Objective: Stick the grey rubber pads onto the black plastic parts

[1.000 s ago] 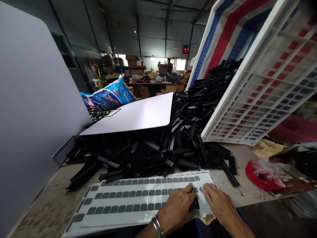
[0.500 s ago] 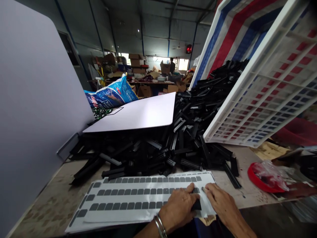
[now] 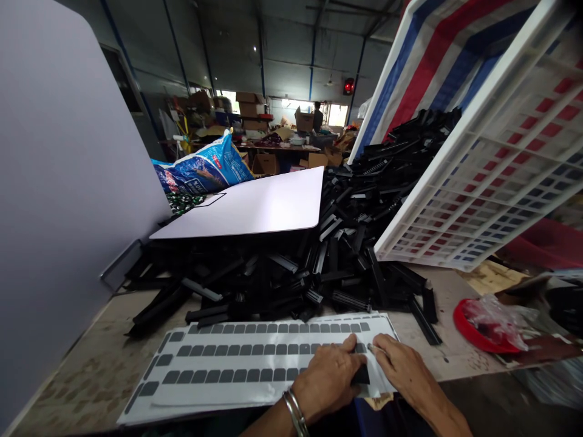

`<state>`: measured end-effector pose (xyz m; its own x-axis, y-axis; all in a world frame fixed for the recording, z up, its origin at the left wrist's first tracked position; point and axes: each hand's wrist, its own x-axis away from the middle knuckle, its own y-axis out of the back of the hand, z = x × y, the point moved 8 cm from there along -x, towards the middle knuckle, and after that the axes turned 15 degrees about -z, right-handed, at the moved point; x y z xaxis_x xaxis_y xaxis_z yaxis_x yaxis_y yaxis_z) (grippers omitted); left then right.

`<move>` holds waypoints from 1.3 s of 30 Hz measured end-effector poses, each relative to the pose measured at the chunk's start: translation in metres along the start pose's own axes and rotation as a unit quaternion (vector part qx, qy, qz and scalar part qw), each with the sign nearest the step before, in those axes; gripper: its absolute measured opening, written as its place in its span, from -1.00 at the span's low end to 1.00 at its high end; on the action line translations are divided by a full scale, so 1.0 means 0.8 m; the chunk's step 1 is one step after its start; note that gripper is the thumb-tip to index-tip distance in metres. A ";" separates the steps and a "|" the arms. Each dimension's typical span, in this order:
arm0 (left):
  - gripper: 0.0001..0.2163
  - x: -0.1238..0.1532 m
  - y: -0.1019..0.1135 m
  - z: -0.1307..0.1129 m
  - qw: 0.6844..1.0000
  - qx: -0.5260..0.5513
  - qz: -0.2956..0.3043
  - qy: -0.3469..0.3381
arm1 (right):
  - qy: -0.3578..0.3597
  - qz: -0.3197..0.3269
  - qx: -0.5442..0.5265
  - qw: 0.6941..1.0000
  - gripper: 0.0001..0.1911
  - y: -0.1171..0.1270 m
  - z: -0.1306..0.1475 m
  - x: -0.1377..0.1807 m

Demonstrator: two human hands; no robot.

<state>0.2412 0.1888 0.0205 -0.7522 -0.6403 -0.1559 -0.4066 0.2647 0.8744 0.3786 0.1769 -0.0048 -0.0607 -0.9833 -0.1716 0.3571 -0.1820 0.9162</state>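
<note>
Sheets of grey tab-shaped stickers (image 3: 218, 393) lie at the table's front edge, rows running left to right. Over their right part rests my left hand (image 3: 325, 373), a metal bangle at its wrist. Its fingers close round a black plastic piece (image 3: 361, 375), of which only one end shows. Beside it, at the sheets' right end, my right hand (image 3: 403, 364) has thumb and forefinger pinched together. A small light tip pokes out of that pinch, too small to name. Behind the sheets spreads a heap of black plastic pieces (image 3: 282, 285).
A tilted white crate (image 3: 423, 212) with a striped liner spills black pieces at right. White boards stand at left (image 3: 68, 200) and lie on the heap (image 3: 268, 209). A blue sack (image 3: 204, 167) sits behind. A red dish (image 3: 483, 340) holds clear plastic.
My right hand has shifted slightly left, toward my left hand. My left hand stays on the black piece. The view has moved a little.
</note>
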 end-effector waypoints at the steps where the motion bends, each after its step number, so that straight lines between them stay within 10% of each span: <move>1: -0.59 0.000 0.000 0.000 1.000 -0.002 0.001 -0.001 | 0.007 0.005 -0.005 1.000 -0.78 0.000 -0.001 -0.003; 39: -0.63 -0.002 -0.008 0.002 0.999 -0.043 0.025 0.005 | 0.029 -0.029 -0.019 0.999 -0.81 0.011 0.002 -0.002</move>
<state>0.2442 0.1892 0.0143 -0.7655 -0.6346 -0.1062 -0.3213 0.2340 0.9176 0.3805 0.1769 0.0038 -0.0288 -0.9688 -0.2463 0.3898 -0.2378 0.8897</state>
